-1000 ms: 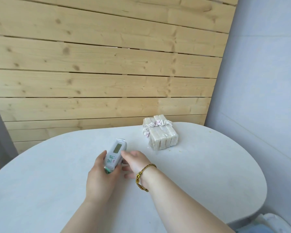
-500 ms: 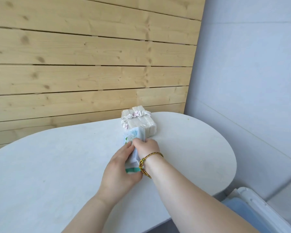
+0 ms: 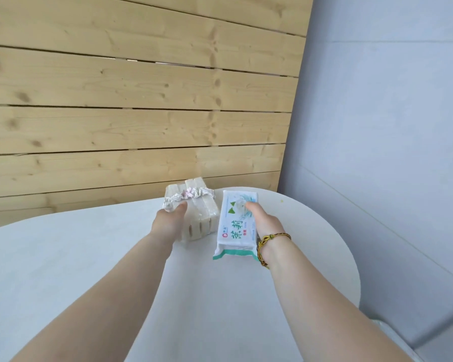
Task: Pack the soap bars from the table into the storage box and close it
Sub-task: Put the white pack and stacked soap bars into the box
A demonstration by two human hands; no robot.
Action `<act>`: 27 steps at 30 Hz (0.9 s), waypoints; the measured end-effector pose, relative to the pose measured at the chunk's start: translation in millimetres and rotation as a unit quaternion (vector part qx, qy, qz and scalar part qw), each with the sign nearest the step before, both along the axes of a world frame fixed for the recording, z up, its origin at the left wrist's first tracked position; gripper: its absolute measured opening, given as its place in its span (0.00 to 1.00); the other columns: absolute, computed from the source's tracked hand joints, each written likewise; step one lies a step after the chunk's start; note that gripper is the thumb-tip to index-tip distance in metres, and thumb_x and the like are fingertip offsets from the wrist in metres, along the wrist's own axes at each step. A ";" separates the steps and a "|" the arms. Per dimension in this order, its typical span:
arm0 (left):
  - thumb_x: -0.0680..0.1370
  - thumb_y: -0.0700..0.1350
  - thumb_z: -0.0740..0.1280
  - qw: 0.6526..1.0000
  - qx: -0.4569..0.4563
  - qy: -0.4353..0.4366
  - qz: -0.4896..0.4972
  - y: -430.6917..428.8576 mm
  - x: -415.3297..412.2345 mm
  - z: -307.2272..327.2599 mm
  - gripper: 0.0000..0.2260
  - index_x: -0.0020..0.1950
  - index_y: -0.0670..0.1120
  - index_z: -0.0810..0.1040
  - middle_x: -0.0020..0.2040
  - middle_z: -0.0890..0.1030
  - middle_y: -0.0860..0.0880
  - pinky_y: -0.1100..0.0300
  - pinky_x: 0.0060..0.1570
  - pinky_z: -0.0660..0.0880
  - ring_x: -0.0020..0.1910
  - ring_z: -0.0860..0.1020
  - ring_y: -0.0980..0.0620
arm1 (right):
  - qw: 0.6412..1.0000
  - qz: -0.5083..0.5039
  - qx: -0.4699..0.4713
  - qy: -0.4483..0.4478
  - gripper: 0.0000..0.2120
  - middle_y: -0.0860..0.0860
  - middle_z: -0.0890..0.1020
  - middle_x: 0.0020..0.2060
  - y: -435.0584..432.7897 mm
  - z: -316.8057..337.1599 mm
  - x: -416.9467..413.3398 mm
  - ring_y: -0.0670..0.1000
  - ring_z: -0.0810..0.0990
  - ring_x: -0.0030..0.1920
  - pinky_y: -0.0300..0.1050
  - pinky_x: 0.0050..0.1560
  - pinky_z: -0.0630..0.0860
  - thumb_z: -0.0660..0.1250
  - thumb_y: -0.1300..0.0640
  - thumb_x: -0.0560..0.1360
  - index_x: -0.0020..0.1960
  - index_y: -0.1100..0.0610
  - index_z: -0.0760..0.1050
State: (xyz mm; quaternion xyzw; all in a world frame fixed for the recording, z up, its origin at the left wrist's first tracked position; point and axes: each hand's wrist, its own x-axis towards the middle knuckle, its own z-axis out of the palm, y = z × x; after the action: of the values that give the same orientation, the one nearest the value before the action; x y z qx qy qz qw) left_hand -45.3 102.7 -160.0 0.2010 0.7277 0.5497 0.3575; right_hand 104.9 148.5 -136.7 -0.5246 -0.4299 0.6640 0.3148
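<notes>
On your left the white table (image 3: pixel 50 270) lies bare and wide, open all the way to its near edge, with the wooden slat wall (image 3: pixel 115 113) behind it. Your left hand (image 3: pixel 169 222) is wrapped around the near left corner of the bundle of soap bars (image 3: pixel 202 212), thumb over the top beside the frilly ribbon (image 3: pixel 191 192) that ties it; the bundle sits close to the table's far edge. Just beside it on the right, a narrow gap apart, your right hand (image 3: pixel 263 222) clasps the wrapped soap packet (image 3: pixel 234 228) from its right side, thumb on its printed face. Beyond your bracelet (image 3: pixel 266 244) the tabletop curves away to its rounded right edge, near the grey wall (image 3: pixel 390 126).
</notes>
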 end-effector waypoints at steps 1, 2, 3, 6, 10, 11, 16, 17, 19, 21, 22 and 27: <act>0.79 0.51 0.57 1.000 -0.015 0.003 -0.003 8.4 -5.9 -2.2 0.22 0.66 0.36 0.65 0.49 0.70 0.44 0.59 0.48 0.60 0.51 0.69 0.43 | 1.000 0.009 -0.008 0.011 0.13 0.53 0.77 0.32 8.2 -2.4 -6.4 0.51 0.76 0.30 0.32 0.20 0.73 0.63 0.52 0.74 0.35 0.58 0.72; 0.79 0.52 0.57 0.999 -0.032 0.005 -0.004 13.9 -10.9 -4.8 0.23 0.65 0.36 0.67 0.48 0.70 0.44 0.58 0.47 0.61 0.49 0.68 0.44 | 1.000 0.018 -0.012 0.017 0.13 0.53 0.77 0.33 14.2 -4.9 -11.6 0.51 0.77 0.31 0.33 0.22 0.73 0.63 0.51 0.75 0.35 0.58 0.72; 0.79 0.53 0.57 0.999 -0.048 0.011 -0.006 19.4 -16.2 -7.1 0.23 0.64 0.35 0.68 0.46 0.71 0.43 0.58 0.47 0.63 0.47 0.69 0.44 | 0.999 0.028 -0.016 0.022 0.13 0.53 0.78 0.33 20.3 -6.7 -16.2 0.51 0.77 0.32 0.35 0.24 0.74 0.62 0.50 0.75 0.36 0.57 0.72; 0.78 0.51 0.58 0.998 -0.060 0.019 -0.005 33.0 -24.7 -12.8 0.20 0.61 0.36 0.70 0.42 0.72 0.43 0.56 0.45 0.68 0.45 0.71 0.42 | 0.997 0.069 -0.019 0.020 0.14 0.53 0.78 0.35 35.9 -13.2 -28.7 0.52 0.77 0.34 0.39 0.31 0.74 0.61 0.46 0.75 0.39 0.56 0.73; 0.76 0.48 0.61 0.999 -0.028 0.003 0.014 40.0 -22.3 -25.3 0.17 0.61 0.41 0.68 0.52 0.76 0.41 0.49 0.52 0.74 0.51 0.75 0.40 | 0.992 0.128 -0.022 0.008 0.14 0.52 0.79 0.36 43.3 -20.2 -40.7 0.52 0.78 0.35 0.42 0.36 0.75 0.59 0.44 0.75 0.42 0.53 0.74; 0.76 0.47 0.62 1.000 -0.008 -0.011 0.013 39.9 -21.6 -27.3 0.15 0.60 0.42 0.69 0.51 0.75 0.42 0.50 0.49 0.74 0.49 0.75 0.41 | 0.991 0.133 -0.017 0.004 0.14 0.52 0.79 0.36 43.9 -21.7 -42.2 0.51 0.78 0.35 0.42 0.36 0.75 0.58 0.44 0.75 0.41 0.53 0.74; 0.76 0.42 0.65 0.995 0.072 -0.063 -0.019 30.4 -22.2 -26.0 0.08 0.55 0.46 0.73 0.49 0.78 0.45 0.58 0.34 0.71 0.46 0.76 0.44 | 0.991 0.127 -0.025 0.029 0.15 0.52 0.80 0.36 36.3 -31.4 -32.5 0.51 0.79 0.35 0.42 0.37 0.75 0.57 0.45 0.76 0.40 0.53 0.76; 0.76 0.41 0.65 0.994 0.080 -0.067 -0.024 28.4 -23.0 -24.6 0.09 0.55 0.45 0.74 0.47 0.78 0.45 0.58 0.35 0.71 0.45 0.76 0.44 | 0.991 0.125 -0.030 0.033 0.15 0.52 0.80 0.35 32.8 -34.0 -28.5 0.51 0.79 0.35 0.42 0.36 0.75 0.56 0.45 0.76 0.40 0.53 0.76; 0.75 0.40 0.66 0.992 0.087 -0.083 -0.041 21.7 -23.1 -22.5 0.10 0.56 0.44 0.76 0.43 0.79 0.46 0.57 0.38 0.73 0.42 0.77 0.44 | 0.991 0.118 -0.039 0.039 0.16 0.51 0.80 0.33 24.2 -39.5 -17.7 0.50 0.79 0.32 0.38 0.32 0.76 0.56 0.45 0.77 0.40 0.52 0.76; 0.73 0.38 0.67 0.988 0.082 -0.111 -0.068 12.1 -18.8 -21.3 0.12 0.56 0.43 0.76 0.42 0.80 0.47 0.56 0.40 0.74 0.39 0.78 0.47 | 0.992 0.112 -0.047 0.044 0.17 0.49 0.82 0.28 15.2 -43.9 -3.8 0.48 0.80 0.27 0.36 0.28 0.76 0.55 0.46 0.77 0.39 0.52 0.77; 0.73 0.38 0.68 0.984 0.076 -0.131 -0.089 7.4 -14.6 -21.8 0.12 0.56 0.43 0.76 0.41 0.81 0.47 0.56 0.39 0.75 0.38 0.79 0.47 | 0.992 0.111 -0.048 0.044 0.17 0.48 0.82 0.25 10.5 -45.6 4.5 0.47 0.81 0.25 0.36 0.28 0.76 0.55 0.46 0.77 0.39 0.52 0.77; 0.69 0.44 0.71 0.973 0.014 -0.149 -0.178 -13.8 12.2 -23.1 0.01 0.38 0.47 0.81 0.27 0.82 0.49 0.61 0.34 0.68 0.32 0.77 0.47 | 0.992 0.112 -0.039 0.032 0.18 0.47 0.82 0.22 -12.6 -45.3 38.0 0.46 0.81 0.24 0.36 0.28 0.76 0.54 0.45 0.77 0.39 0.53 0.76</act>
State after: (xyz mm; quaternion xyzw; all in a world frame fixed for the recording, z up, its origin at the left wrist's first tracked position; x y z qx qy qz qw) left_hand -33.1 89.0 -183.0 0.2483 0.6108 0.5114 0.5511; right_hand 142.9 136.0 -182.0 -0.4633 -0.4499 0.7277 0.2312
